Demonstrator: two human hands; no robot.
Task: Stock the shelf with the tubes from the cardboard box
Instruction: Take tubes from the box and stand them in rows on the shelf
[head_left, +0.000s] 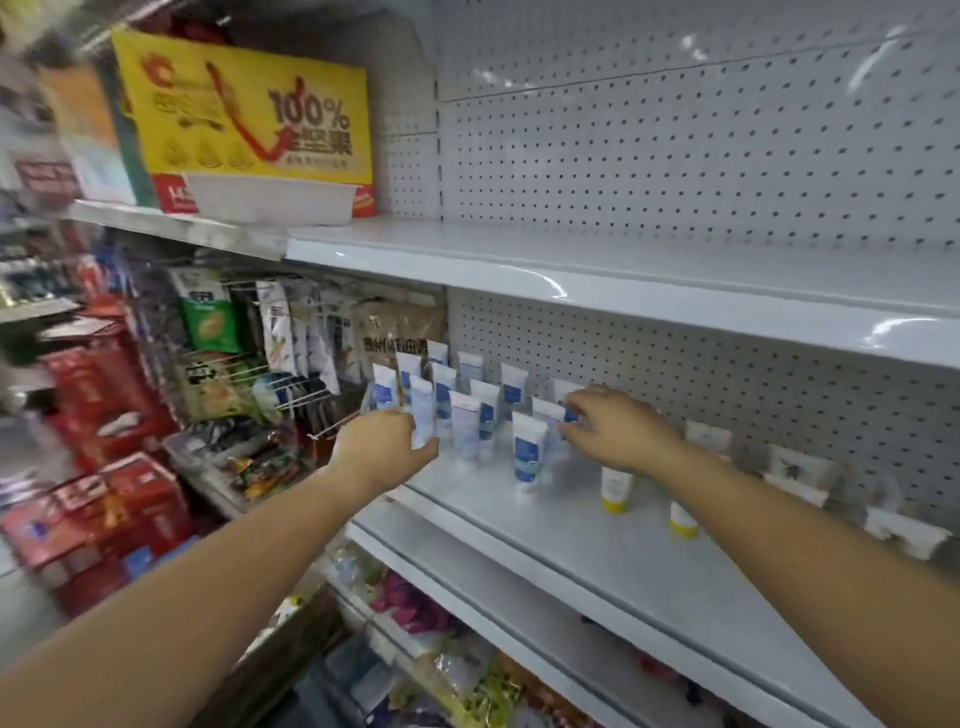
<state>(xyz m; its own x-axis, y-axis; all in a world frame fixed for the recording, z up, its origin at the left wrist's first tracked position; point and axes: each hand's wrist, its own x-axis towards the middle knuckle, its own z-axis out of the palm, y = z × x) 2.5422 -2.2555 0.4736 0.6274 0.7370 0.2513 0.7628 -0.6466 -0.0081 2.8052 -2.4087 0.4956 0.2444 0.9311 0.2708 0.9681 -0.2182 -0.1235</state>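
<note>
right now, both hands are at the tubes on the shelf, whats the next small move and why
Probably settle the tube pinched by the right hand upright at the right end of the group, then let go. The other tubes already stand cap-down in rows on the shelf, and the left hand holds one at the front left.

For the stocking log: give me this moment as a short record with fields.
shelf: middle shelf, partly stocked
tubes: white-and-blue tubes standing cap-down in rows at its left end
left hand: grips front-left tube
right hand: pinches right-end tube
also there: two yellow-capped tubes further right
cardboard box: not in view
</note>
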